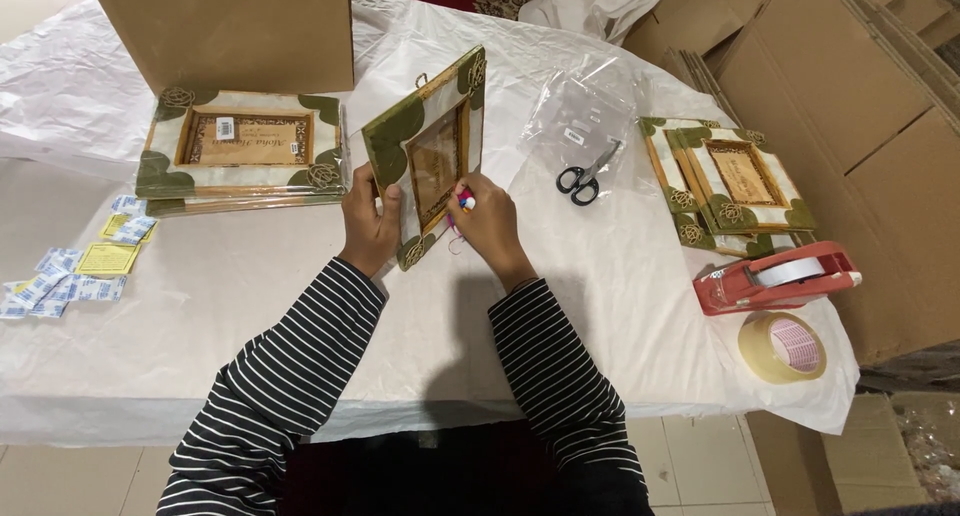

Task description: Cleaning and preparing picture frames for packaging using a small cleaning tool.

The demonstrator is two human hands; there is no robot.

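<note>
My left hand (368, 226) grips the lower left edge of a picture frame (428, 151) with green corners and gold trim, holding it upright and tilted on the table. My right hand (488, 221) pinches a small pink and white object (465, 198) against the frame's lower right side. A thin pink cord hangs below that hand. Both sleeves are black with white stripes.
A stack of similar frames (240, 154) lies at the left before a cardboard box (230, 26). More frames (735, 181) lie at the right. Scissors (585, 176) rest on clear bags. A red tape dispenser (775, 276), tape roll (783, 346), small packets (75, 271) and flattened cartons (860, 96) surround them.
</note>
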